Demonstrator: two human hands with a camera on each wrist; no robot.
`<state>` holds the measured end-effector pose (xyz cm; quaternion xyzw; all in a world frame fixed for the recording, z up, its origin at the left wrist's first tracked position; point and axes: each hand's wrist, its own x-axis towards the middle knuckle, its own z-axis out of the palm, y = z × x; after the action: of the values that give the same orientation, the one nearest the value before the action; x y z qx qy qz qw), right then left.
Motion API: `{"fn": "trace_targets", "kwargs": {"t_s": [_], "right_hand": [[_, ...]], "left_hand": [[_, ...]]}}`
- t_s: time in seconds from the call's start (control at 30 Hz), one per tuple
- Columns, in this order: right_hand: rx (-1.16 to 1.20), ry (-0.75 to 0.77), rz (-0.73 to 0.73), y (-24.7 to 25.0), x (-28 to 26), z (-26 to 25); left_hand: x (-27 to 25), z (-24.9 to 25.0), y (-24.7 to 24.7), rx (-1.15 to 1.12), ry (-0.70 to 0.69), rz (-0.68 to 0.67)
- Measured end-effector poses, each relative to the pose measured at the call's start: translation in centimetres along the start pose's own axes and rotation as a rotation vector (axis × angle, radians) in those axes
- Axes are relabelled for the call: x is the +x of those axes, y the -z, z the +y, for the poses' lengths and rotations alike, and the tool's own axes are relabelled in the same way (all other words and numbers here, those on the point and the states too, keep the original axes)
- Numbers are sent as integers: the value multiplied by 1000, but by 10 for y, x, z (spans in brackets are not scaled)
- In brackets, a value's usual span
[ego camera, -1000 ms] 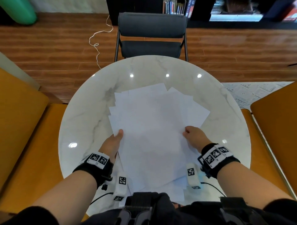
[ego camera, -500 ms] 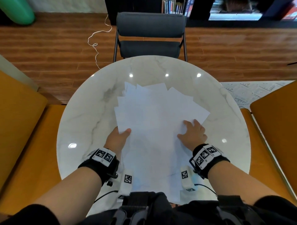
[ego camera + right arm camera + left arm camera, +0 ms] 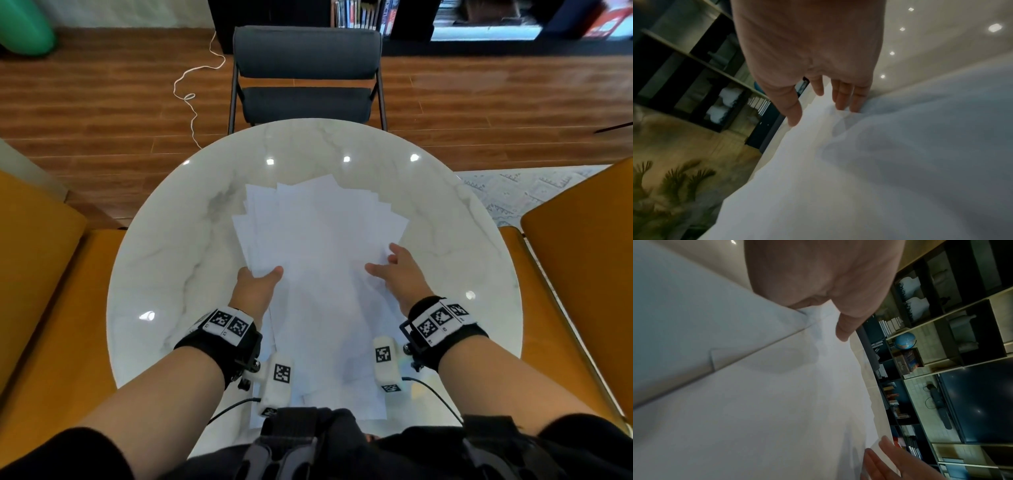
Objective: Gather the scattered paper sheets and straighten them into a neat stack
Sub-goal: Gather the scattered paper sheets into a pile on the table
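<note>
Round and marble-topped, the bench (image 3: 164, 260) carries the paper sheets (image 3: 322, 260) as one loose fan in its middle, corners spread at the far side. Compared with half a second ago, the left hand (image 3: 255, 291) has pushed the pile more upright; its thumb lies on top and the other fingers go under the left edge, so it pinches the sheets. The right hand (image 3: 399, 274), flat on the paper before, is now lifted a little with fingers (image 3: 840, 95) straight and spread, touching the right edge. I judge the gathering is almost done and the squaring of edges begins
</note>
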<state>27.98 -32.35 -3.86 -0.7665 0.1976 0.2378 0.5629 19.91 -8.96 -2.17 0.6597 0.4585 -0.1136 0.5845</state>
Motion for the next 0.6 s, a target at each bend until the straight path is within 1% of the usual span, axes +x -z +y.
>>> {"fn": "trace_targets", "kwargs": {"t_s": [0.03, 0.07, 0.1, 0.17, 0.2, 0.23, 0.3, 0.37, 0.5, 0.53, 0.6], "right_hand": [[-29, 8, -31, 1, 1, -1], [-68, 19, -28, 0, 3, -1], [-127, 32, 21, 0, 4, -1], [-277, 7, 188, -3, 4, -1], [-283, -22, 241, -5, 3, -1], [-213, -47, 239, -9, 3, -1], [2, -100, 188, -14, 5, -1], [101, -168, 141, -12, 8, -2], [109, -219, 79, -2, 10, -4], [98, -214, 58, -2, 9, -5], [43, -189, 25, -6, 7, -5]], "left_hand": [[2, 1, 1, -4, 18, 9], [3, 1, 2, 7, 36, 16], [4, 0, 3, 25, 46, 26], [6, 0, 3, 58, 54, 45], [7, 1, 2, 62, 55, 44], [7, 1, 0, 56, 70, 26], [5, 0, -3, 38, 118, -16], [6, -2, -5, 36, 124, -36], [7, -7, 0, 25, 77, -24], [7, -8, 1, -32, 71, -16], [7, -8, 2, -233, 73, -24]]}}
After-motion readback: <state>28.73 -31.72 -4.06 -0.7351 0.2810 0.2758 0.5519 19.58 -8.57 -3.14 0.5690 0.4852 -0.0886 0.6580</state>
